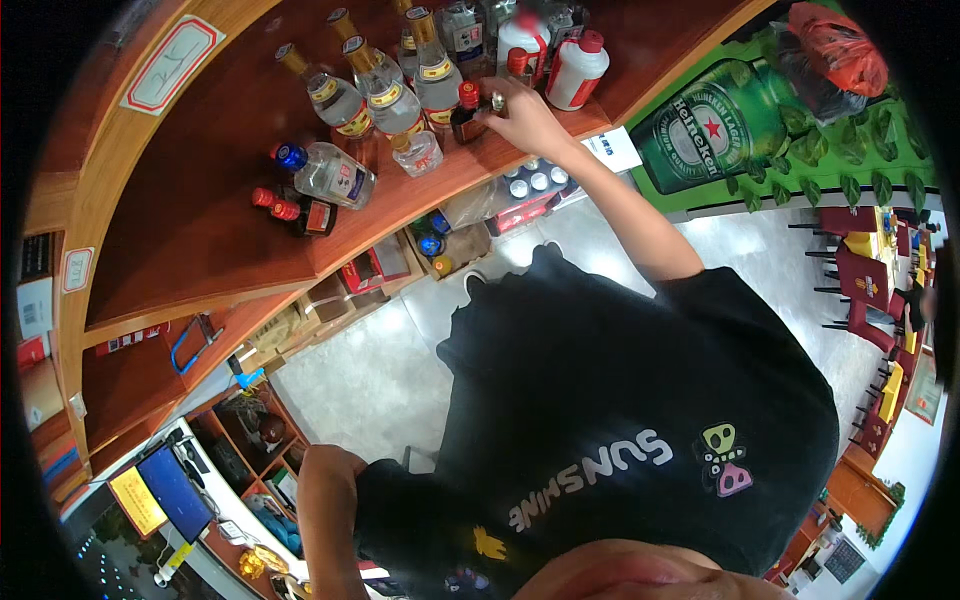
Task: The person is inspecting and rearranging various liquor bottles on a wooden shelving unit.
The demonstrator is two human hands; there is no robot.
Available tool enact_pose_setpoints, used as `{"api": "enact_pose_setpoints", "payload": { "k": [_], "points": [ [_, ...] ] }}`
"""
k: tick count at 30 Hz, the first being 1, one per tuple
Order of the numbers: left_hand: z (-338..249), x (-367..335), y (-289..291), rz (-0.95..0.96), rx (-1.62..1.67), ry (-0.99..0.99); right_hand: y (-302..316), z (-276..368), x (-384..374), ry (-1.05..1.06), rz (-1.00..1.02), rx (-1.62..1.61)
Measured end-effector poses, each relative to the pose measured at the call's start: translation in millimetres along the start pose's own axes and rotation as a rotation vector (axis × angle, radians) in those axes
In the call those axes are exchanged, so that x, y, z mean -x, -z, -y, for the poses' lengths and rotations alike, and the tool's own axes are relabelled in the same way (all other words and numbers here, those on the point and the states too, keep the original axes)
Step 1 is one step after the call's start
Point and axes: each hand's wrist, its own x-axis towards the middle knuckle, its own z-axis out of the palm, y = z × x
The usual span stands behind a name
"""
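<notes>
Right hand (pixel 526 118) at the shelf (pixel 412 214), near its front edge; fingers curled inward, thumb side toward a small dark bottle (pixel 466 128) with red cap. Bottle stands just left of the fingertips, seemingly upright, long axis rising off the board. Touching or pinching: cannot tell, hand covers part. Silvery bit (pixel 497 102) shows among the fingers; too small to name. Tall gold-capped bottle (pixel 437 88) close behind; white bottle (pixel 577 78) to the right. Right arm clearly nearer; left forearm (pixel 330 525) hangs well apart, its hand out of view.
</notes>
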Motion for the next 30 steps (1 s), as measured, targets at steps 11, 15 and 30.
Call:
{"api": "enact_pose_setpoints", "payload": {
  "k": [11,15,30],
  "points": [
    [-3.0,-2.3,-6.3,0.032,-0.048,-0.094,-16.6,-18.7,-7.4,0.013,0.27,0.077],
    [0.4,-6.9,-14.9,0.081,-0.066,0.136,-14.7,-27.1,-4.4,-0.005,0.24,0.102],
    [20.7,37.6,-12.3,0.044,0.306,0.08,-1.2,-22.3,22.8,0.045,0.242,-0.086]
  ]
}}
